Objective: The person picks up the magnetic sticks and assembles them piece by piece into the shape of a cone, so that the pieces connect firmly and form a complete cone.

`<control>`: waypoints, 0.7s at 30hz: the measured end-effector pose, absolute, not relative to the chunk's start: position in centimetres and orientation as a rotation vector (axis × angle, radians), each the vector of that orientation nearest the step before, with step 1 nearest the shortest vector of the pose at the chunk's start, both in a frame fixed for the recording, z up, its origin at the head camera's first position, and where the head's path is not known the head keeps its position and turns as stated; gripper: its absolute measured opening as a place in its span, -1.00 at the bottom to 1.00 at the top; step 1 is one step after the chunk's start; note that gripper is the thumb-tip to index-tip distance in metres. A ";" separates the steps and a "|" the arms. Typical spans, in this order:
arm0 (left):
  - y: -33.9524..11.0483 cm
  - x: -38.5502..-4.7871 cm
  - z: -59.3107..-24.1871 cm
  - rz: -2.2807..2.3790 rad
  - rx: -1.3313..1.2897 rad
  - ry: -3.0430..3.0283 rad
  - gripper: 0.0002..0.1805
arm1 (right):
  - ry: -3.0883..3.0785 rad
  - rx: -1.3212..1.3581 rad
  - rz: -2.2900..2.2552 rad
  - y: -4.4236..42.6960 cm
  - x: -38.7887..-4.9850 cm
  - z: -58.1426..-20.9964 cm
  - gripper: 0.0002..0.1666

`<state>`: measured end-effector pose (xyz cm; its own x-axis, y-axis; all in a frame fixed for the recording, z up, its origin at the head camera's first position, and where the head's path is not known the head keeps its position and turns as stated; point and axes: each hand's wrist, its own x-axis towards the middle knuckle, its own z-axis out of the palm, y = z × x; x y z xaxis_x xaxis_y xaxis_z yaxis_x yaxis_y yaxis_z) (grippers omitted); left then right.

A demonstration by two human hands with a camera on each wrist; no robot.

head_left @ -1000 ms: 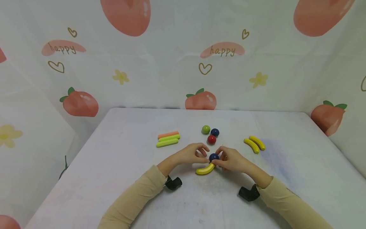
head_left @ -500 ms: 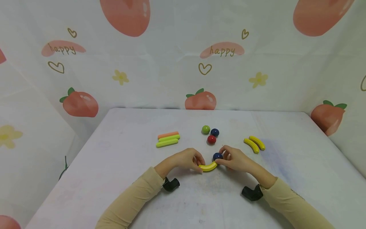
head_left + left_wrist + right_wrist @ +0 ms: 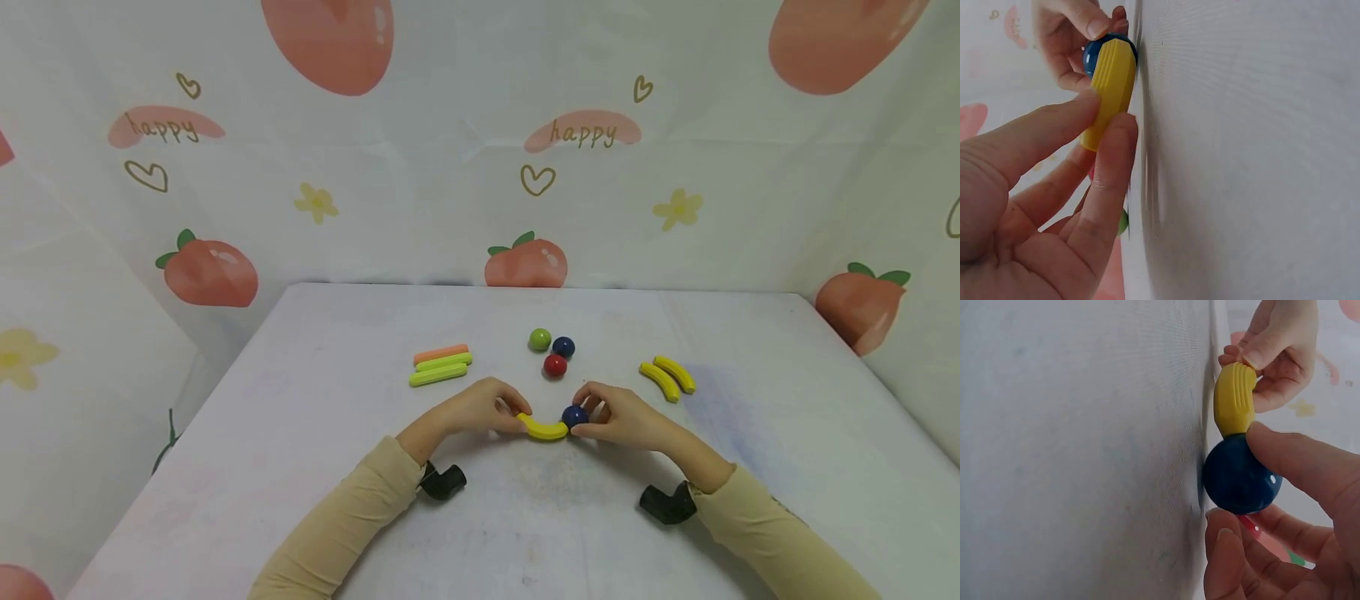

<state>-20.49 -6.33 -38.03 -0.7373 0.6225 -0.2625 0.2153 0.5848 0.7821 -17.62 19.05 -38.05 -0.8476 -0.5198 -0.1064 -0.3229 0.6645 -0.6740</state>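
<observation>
My left hand [image 3: 483,407] pinches one end of a yellow curved stick [image 3: 545,431] between thumb and fingers. The stick's other end touches a dark blue ball [image 3: 574,416], held by the thumb and fingers of my right hand [image 3: 618,417]. Up close in the right wrist view, the ball [image 3: 1238,475] looks glossy, and the grooved yellow stick [image 3: 1234,400] meets it end-on. From the left wrist, the stick [image 3: 1113,81] partly hides the ball [image 3: 1090,57]. Both pieces are low over the white table [image 3: 525,533]; whether they touch it I cannot tell.
Beyond the hands lie a green ball [image 3: 540,339], a second dark blue ball [image 3: 564,347] and a red ball [image 3: 555,366]. Straight sticks, one orange [image 3: 441,354] and two yellow-green, sit at left. Two yellow curved sticks [image 3: 667,379] are at right. A printed cloth hangs behind.
My left hand has taken hold of the yellow curved stick's left end and swung it away from me. My right hand has shifted slightly right with the blue ball.
</observation>
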 end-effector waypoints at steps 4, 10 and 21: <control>-6.5 -20.7 -38.2 1.094 0.613 2.293 -0.71 | 2.575 -0.695 -0.963 19.1 -17.6 -38.1 -0.58; -6.6 -20.8 -38.2 1.115 0.553 2.291 -0.73 | 2.543 -0.723 -0.970 19.4 -17.5 -38.0 -0.57; -6.7 -20.8 -38.2 1.123 0.579 2.299 -0.74 | 2.755 -0.709 -1.008 22.4 -19.0 -37.3 -0.56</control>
<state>-20.82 -6.75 -38.20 -0.7778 0.5734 -0.2572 0.1495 0.5663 0.8105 -18.97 22.42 -37.26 -0.8824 -0.4683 0.0442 -0.3863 0.6680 -0.6361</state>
